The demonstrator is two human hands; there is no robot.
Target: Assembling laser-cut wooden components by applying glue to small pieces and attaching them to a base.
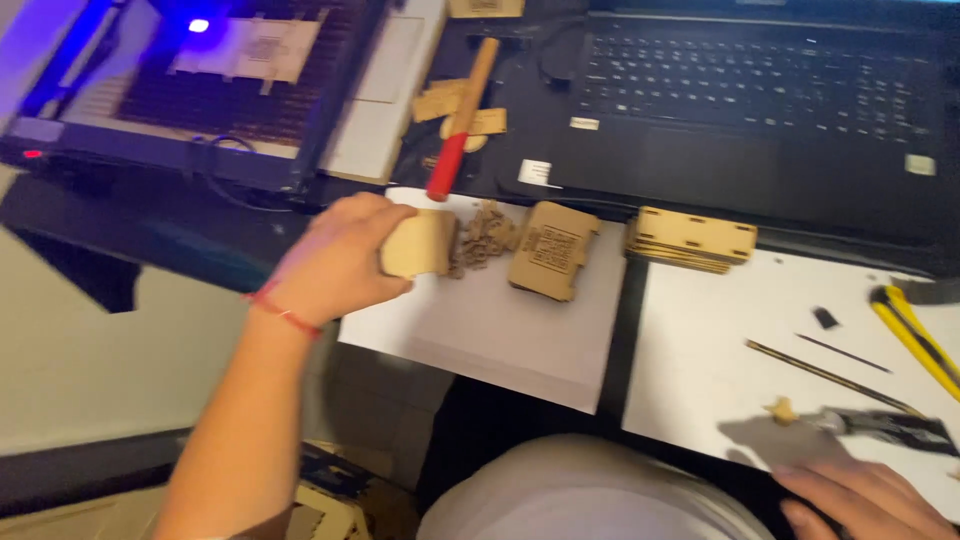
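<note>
- The right hand (860,500) rests flat and empty at the near edge of a white sheet (700,370), beside a knife (890,428)
- The left hand (340,262) grips a thin wooden piece (420,245) by its edge over the grey sheet (500,340); it looks light, stiff and likely brittle
- Loose wood bits (480,238) and stacked wooden panels (690,240) lie just beyond
- Farther off sit a hammer (460,120), a laptop (760,90) and a laser cutter (200,80)

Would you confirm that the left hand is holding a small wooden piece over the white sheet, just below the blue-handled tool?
Not quite: the head view shows the tool has a red handle, not blue. The rest stands: the left hand holds a small wooden piece over the white sheet.
</note>
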